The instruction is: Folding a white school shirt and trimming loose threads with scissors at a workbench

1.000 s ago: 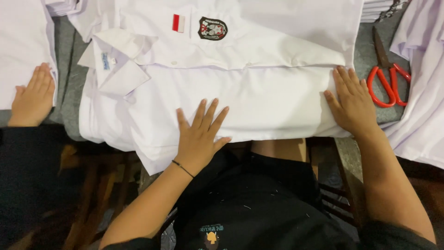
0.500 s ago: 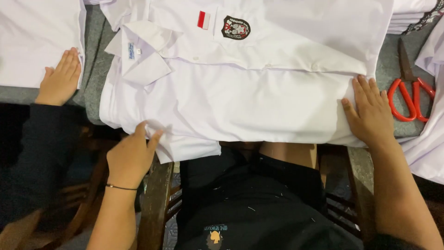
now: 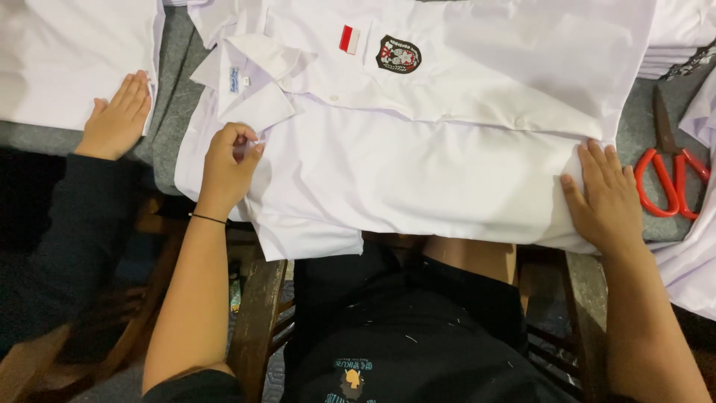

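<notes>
Left hand (image 3: 227,168): wrist bent, fingers (image 3: 240,136) curled in, thumb and fingertips pinched together at the top right of the fist, back of the hand facing up. Thin black band round the wrist, forearm bare, running down and left. Right hand (image 3: 608,201): flat, palm down, fingers (image 3: 600,160) straight and slightly spread, pointing up, thumb out to the left. Forearm bare, running down and right.

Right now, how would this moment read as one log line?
left hand: pinching shirt fabric near collar | right hand: flat on white shirt edge | red scissors: beside, untouched
</notes>
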